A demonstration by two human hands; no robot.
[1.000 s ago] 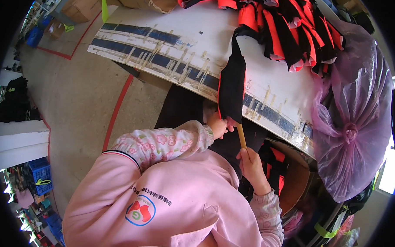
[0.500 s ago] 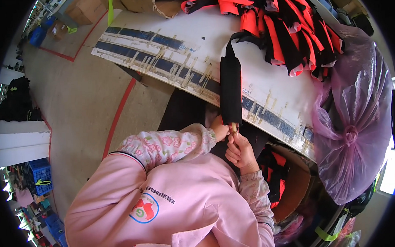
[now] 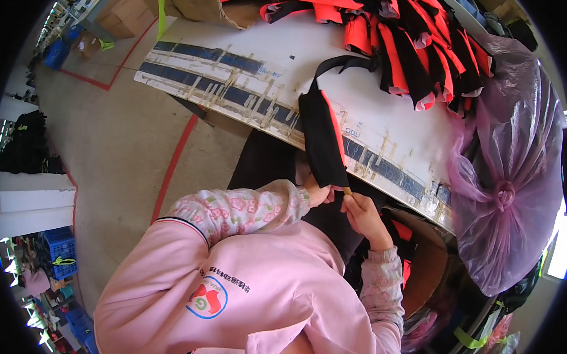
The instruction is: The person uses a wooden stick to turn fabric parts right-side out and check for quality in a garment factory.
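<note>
A black fabric strip with an orange side (image 3: 322,135) hangs over the table's near edge, its far end running into a thin black strap (image 3: 339,63) on the tabletop. My left hand (image 3: 316,191) grips its lower end from the left, fingers partly hidden under the cloth. Just right of that end, my right hand (image 3: 365,215) is closed in a pinch on a thin tan stick (image 3: 348,191). The stick's upper part meets the strip's bottom opening; how far it reaches inside is hidden.
Several orange and black strips (image 3: 410,44) lie heaped at the table's far right. A tied purple plastic bag (image 3: 514,163) bulges beside the white table (image 3: 291,42). Below the table's right end stands an open carton (image 3: 433,268) with orange and black pieces.
My right hand has moved right and slightly down, apart from my left. The strip now slants, its upper part shifted left and its lower end right, with more orange showing.
</note>
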